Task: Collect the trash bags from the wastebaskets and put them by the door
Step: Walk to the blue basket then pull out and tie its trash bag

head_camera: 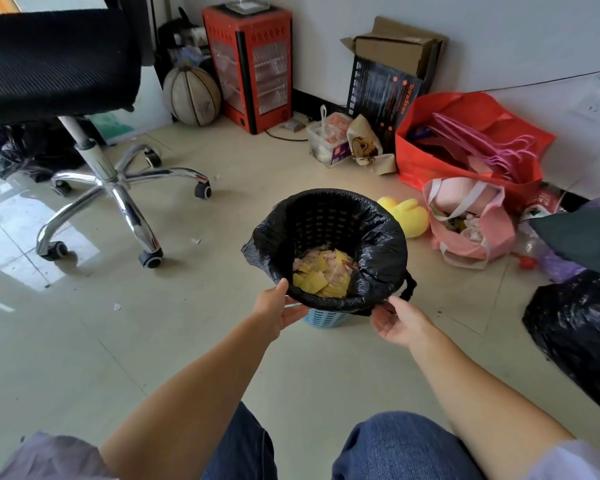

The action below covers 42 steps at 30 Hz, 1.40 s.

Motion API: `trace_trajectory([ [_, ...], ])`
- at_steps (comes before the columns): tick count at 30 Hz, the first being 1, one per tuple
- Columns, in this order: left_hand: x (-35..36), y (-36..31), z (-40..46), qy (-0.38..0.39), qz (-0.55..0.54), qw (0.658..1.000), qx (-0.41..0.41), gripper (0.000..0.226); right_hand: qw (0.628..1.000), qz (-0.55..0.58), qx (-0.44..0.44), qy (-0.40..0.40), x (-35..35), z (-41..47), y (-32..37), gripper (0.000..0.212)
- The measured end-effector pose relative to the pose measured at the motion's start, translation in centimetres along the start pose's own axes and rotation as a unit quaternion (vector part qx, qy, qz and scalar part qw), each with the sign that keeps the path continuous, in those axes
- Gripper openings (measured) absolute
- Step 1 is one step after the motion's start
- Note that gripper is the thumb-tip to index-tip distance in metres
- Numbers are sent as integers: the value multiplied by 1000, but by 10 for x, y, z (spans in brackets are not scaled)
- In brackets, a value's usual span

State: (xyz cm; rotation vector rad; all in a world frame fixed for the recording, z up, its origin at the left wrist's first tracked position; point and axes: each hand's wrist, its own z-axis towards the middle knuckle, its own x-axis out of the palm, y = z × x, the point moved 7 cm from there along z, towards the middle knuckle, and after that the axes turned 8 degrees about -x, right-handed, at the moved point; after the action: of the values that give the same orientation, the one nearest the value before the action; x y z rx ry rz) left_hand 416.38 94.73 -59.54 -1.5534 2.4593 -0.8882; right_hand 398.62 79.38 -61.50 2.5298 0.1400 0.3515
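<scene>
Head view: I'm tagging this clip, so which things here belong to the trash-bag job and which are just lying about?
Job:
left hand
right hand
black bag liner, both hands at its near edge
blue wastebasket
full black bag

Lying about:
office chair
red heater
ball
yellow plush
red bag
pink bag

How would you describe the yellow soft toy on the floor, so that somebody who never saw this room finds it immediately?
Start at the black-lined wastebasket in the middle of the floor, whose near rim both hands touch. Directly right of its far side, before the pink tote bag, the yellow plush toy lies on the tiles. It is the only bright yellow, rounded, soft item among the bags.
</scene>
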Motion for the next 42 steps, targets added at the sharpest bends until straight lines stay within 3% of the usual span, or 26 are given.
trace_trajectory([
  [5, -14, -8, 5, -28, -76, 997, 5, 21, 998, 32, 46, 36, 12, -5, -15, 36],
  [9, -23, -16, 10, -9, -185, 983, 9, 14, 994, 80, 42, 61, 23, -7, -18, 22],
  [12, -26, -17, 12, -23, -174, 984, 16, 7, 997, 62, 17, 28, 15, -2, -19, 21],
  [16, -32, -15, 8, -111, -123, 985, 46, 9, 999, 16, -22, 35, 6, -4, -13, 27],
  [20, -37, -14, -7, -210, -106, 969, 79, 13, 993, -26, -109, 25, -3, -15, 8, 17],
  [23, -32, -16, -22, -230, -105, 961, 109, 20, 982, -54, -176, 41, 3, -27, 23, 21],
  [28, -25, -12, -28, -205, -90, 967, 124, 14, 978, -80, -186, 52, 8, -36, 37, 25],
  [33, -23, -3, -31, -127, -101, 983, 90, 17, 969, -164, -162, 90, 11, -39, 34, 26],
  [39, -27, -33, -25, -60, -186, 976, 93, 7, 977, 26, -201, 67, -5, -27, 67, 22],
  [42, -27, -59, -15, -6, -200, 975, 96, 9, 975, 37, -211, 63, -1, -23, 86, 12],
])
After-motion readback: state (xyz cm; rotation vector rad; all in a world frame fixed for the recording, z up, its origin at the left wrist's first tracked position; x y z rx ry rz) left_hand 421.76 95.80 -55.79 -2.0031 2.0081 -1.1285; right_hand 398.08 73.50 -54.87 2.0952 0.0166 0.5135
